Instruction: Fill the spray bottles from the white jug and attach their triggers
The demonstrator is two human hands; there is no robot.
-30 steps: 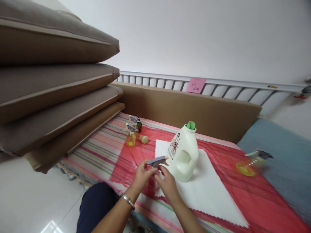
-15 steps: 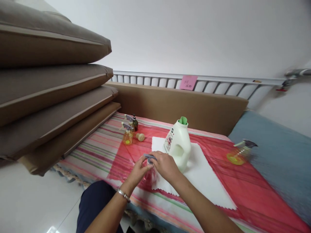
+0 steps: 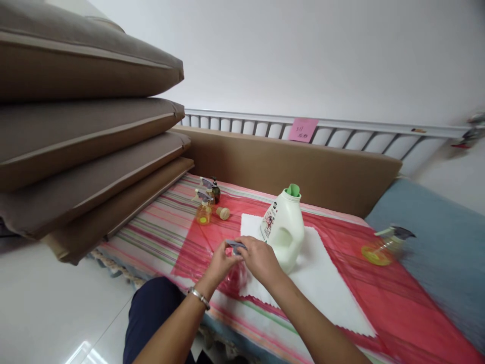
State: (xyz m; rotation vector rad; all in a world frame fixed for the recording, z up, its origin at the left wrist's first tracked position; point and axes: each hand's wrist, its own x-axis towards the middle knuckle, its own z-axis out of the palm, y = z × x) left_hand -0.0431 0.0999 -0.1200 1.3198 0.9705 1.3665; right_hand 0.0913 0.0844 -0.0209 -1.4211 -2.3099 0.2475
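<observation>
Both hands meet at the grey spray head point(image 3: 235, 244) of a clear spray bottle point(image 3: 235, 280), which stands on the red cloth near the bed's front edge. My left hand point(image 3: 220, 264) pinches the spray head from the left. From the right, my right hand point(image 3: 260, 254) closes its fingers on the same spray head, hiding part of it. The bottle's see-through body is blurred against the cloth. Just beyond my right hand is a large pale green jug point(image 3: 288, 227) with a green spout, on a white cloth point(image 3: 322, 283).
Spray bottles with yellow liquid stand at the left point(image 3: 203, 212) and right point(image 3: 381, 253). Behind the left one is a dark pump bottle point(image 3: 215, 192); beside it lies a beige stopper-like piece point(image 3: 223, 213). Stacked cushions point(image 3: 94, 121) rise at left, and a brown panel point(image 3: 288, 159) runs along the back.
The view has shifted slightly, so the surroundings sit further right. My hands stay together on the spray head, with only a slight change in finger position.
</observation>
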